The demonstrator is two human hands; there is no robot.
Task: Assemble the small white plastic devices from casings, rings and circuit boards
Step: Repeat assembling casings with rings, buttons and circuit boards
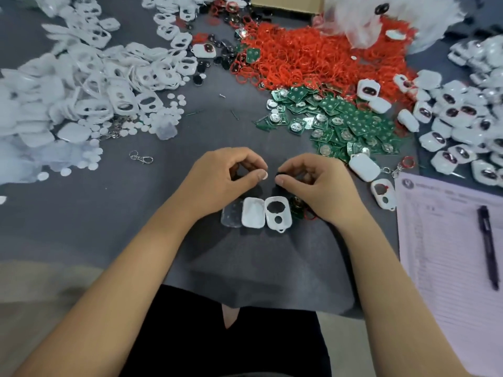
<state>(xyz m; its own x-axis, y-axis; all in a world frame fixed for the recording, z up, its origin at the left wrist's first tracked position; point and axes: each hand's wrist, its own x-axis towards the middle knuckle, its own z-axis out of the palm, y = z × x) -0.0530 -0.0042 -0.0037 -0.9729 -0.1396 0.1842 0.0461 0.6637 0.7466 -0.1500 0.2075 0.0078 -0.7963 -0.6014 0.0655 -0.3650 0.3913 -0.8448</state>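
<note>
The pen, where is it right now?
In the head view the pen lies on the printed paper sheet at the right edge of the table, to the right of the right hand and just below the pile of finished white devices.

On the table point(109, 213), your two open casings point(265, 213) lie side by side at centre, just before your hands. Casing pile point(89, 77) at ten o'clock; rings point(307, 55) at twelve; circuit boards point(340, 118) at one; finished devices point(462, 118) at two; paper sheet point(441, 254) with pen point(488, 246) on it at three.
</note>
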